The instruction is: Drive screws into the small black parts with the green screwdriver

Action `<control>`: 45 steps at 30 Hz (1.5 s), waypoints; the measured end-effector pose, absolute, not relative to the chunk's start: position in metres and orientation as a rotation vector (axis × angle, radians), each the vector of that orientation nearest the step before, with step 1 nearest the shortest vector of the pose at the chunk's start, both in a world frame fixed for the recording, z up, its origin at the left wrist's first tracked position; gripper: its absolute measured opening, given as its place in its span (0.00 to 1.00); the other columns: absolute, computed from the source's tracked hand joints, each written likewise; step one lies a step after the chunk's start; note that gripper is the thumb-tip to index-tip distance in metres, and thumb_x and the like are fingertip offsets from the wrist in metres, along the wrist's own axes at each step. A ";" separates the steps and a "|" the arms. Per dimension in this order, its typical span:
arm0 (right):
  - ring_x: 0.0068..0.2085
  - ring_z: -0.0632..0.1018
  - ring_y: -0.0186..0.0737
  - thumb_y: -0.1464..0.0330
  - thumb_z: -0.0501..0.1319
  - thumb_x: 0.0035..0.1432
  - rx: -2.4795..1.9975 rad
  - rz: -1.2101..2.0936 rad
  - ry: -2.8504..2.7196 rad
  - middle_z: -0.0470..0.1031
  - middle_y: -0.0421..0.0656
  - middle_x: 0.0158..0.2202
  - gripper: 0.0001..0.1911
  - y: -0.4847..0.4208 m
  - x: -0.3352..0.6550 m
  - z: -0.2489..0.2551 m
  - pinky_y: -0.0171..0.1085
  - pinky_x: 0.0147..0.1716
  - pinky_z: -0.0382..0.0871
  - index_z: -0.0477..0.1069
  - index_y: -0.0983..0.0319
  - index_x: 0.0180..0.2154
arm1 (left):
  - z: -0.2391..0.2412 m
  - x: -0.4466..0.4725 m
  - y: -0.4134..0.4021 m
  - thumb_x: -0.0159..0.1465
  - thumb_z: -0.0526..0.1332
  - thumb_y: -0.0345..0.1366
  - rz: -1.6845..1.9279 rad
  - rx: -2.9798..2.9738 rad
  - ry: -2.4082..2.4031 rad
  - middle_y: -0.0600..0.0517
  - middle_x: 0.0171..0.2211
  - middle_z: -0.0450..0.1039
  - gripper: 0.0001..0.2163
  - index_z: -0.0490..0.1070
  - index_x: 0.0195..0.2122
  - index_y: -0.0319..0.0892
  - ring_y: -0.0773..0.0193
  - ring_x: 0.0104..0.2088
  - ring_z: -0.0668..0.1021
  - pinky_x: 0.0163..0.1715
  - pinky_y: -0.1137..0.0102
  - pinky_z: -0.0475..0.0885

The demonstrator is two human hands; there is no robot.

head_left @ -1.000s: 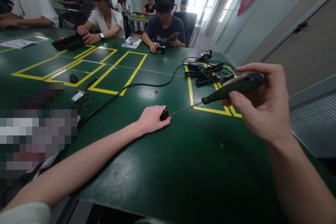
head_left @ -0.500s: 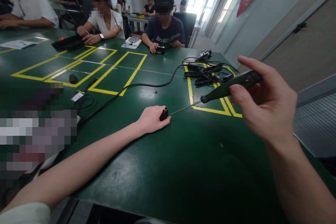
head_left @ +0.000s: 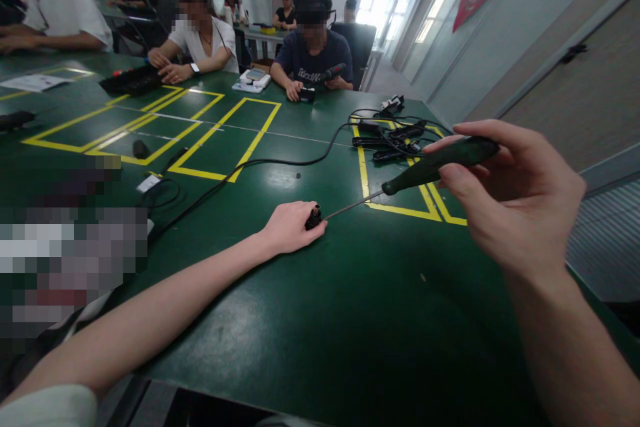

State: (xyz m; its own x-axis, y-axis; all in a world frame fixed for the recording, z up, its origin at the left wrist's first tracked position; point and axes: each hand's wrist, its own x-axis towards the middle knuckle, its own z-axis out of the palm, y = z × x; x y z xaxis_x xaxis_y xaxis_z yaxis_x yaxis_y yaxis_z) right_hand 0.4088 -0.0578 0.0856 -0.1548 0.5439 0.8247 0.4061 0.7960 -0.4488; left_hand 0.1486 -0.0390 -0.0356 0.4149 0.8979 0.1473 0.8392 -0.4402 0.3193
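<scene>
My left hand (head_left: 290, 227) rests on the green table, closed around a small black part (head_left: 314, 217) whose exact kind I cannot make out. In my right hand (head_left: 520, 193) is a screwdriver (head_left: 425, 172) with a dark green handle, gripped near the handle's end between thumb and fingers. Its thin metal shaft slants down to the left, and the tip meets the black part beside my left thumb. Most of the part is covered by my fingers.
A heap of black cables and black pieces (head_left: 395, 137) lies ahead to the right. One long cable (head_left: 280, 161) crosses the table towards the left. Yellow tape rectangles (head_left: 235, 177) mark the green table (head_left: 300, 333). Across it, a person (head_left: 313, 57) handles a small black object.
The fingers of my right hand have shifted around the screwdriver handle, the forefinger now lying lower against it. My left hand and the black part keep nearly the same place.
</scene>
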 end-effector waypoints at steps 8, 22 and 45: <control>0.42 0.82 0.43 0.66 0.68 0.66 -0.752 0.087 -1.765 0.80 0.44 0.46 0.18 -0.057 0.412 0.086 0.41 0.29 0.80 0.82 0.47 0.55 | -0.033 0.148 -0.041 0.72 0.58 0.47 0.465 2.461 1.528 0.47 0.33 0.79 0.14 0.73 0.37 0.43 0.54 0.35 0.82 0.37 0.65 0.73; 0.29 0.78 0.34 0.62 0.66 0.68 -0.739 0.207 -1.774 0.82 0.42 0.44 0.22 -0.054 0.411 0.082 0.38 0.28 0.81 0.76 0.46 0.62 | -0.032 0.149 -0.041 0.72 0.58 0.46 0.428 2.478 1.535 0.47 0.33 0.79 0.13 0.73 0.38 0.43 0.54 0.36 0.82 0.38 0.65 0.73; 0.45 0.82 0.43 0.68 0.70 0.62 -0.782 0.085 -1.796 0.80 0.44 0.46 0.28 -0.055 0.414 0.082 0.47 0.44 0.84 0.76 0.45 0.63 | -0.034 0.148 -0.040 0.71 0.59 0.46 0.452 2.466 1.522 0.47 0.33 0.80 0.13 0.73 0.37 0.43 0.54 0.36 0.82 0.37 0.65 0.72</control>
